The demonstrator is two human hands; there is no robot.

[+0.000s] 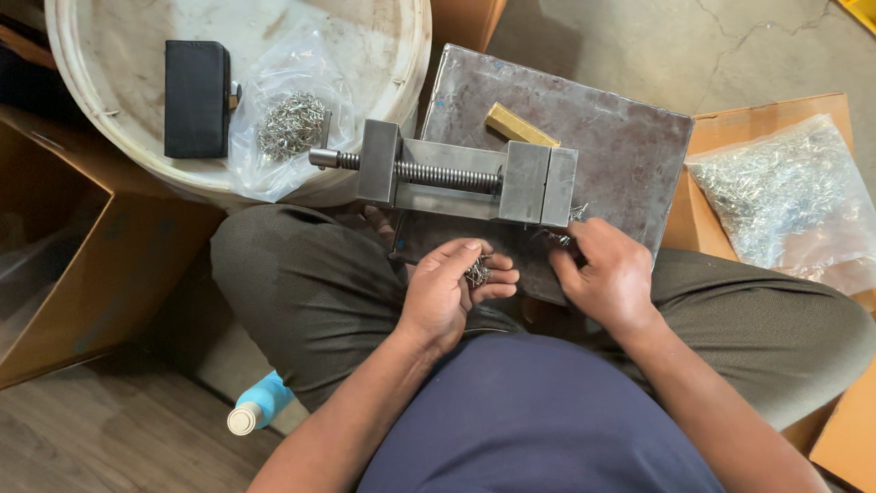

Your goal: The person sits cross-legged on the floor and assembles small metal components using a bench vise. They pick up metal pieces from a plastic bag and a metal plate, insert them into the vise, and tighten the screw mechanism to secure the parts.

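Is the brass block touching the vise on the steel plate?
Apart. The head view shows bare plate between the brass block and the vise.

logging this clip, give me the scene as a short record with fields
left hand: cupped, holds a small heap of metal bits
right hand: fingertips on small metal bits by the vise jaw
vise: steel, on a grey metal plate across the lap
brass bar: on the plate
left side: white bucket lid with a black case and a bag of metal bits
right side: bigger bag of bits on a cardboard box

left hand [447, 288] cups small metal parts [476, 271]; right hand [607, 274] fingers more beside the steel vise [456, 173]
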